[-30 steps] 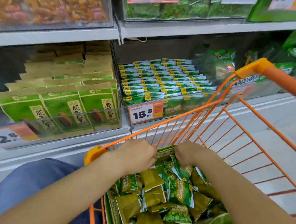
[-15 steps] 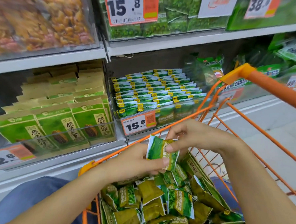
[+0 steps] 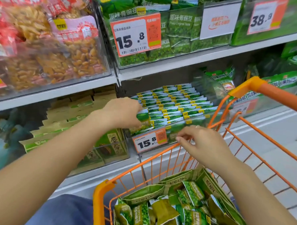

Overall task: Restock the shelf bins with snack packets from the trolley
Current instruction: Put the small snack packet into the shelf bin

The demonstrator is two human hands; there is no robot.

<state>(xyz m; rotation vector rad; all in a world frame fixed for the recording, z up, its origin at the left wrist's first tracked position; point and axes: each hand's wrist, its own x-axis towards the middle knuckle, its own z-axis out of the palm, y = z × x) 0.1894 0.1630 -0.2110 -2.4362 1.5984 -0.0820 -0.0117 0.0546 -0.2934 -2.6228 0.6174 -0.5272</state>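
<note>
My left hand (image 3: 122,112) grips a small green snack packet (image 3: 144,114) at the front left corner of the clear shelf bin (image 3: 177,132), which holds several rows of upright green packets (image 3: 175,103). Hovering over the orange trolley's (image 3: 152,157) front rim, my right hand (image 3: 201,144) has loosely curled fingers and holds nothing. Several green and olive snack packets (image 3: 178,215) fill the trolley below my arms.
The bin carries a 15.8 price tag (image 3: 149,140). A neighbouring bin of tan-and-green boxes (image 3: 78,126) stands to the left. Upper shelf bins hold green pea bags (image 3: 179,33) and orange snacks (image 3: 49,55). The trolley handle (image 3: 272,94) crosses the right side.
Both hands rose from the trolley pile with a green packet. My left hand carried it up to the bin's front left corner; my right hand let go and hangs above the trolley rim.
</note>
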